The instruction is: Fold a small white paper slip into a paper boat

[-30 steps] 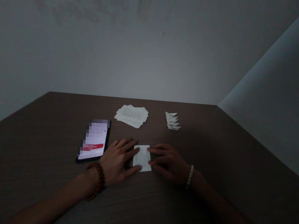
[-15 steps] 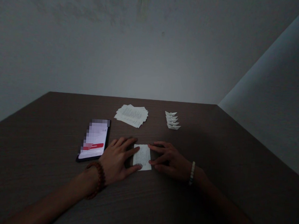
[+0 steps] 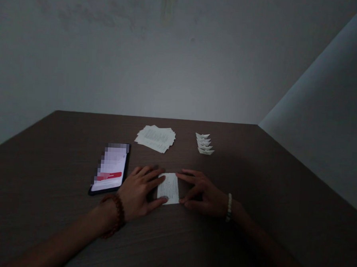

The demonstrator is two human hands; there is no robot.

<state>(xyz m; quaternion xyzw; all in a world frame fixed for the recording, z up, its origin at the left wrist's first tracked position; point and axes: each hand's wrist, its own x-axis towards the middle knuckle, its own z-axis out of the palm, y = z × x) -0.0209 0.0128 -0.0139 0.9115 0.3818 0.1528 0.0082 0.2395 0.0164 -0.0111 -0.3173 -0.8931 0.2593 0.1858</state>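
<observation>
A small printed sheet of paper (image 3: 170,189) lies on the brown table between my two hands. My left hand (image 3: 138,193) rests over its left side, fingers spread, with thumb and fingertips on the paper. On the other side, my right hand (image 3: 203,192) is open and touches the right edge, one fingertip at the far corner and others by the near corner. Beyond the hands, several small folded paper boats (image 3: 205,145) sit close together in a row. A loose stack of printed paper sheets (image 3: 156,138) lies to the left of the boats.
A phone (image 3: 111,168) with its screen lit lies left of my left hand. The wooden table (image 3: 77,130) ends at a grey wall (image 3: 181,78) behind, and a slanting surface (image 3: 324,93) rises on the right.
A finger of my right hand has slid down the paper's right edge to the near corner, close to the thumb. My left hand stays in place; the view has shifted slightly.
</observation>
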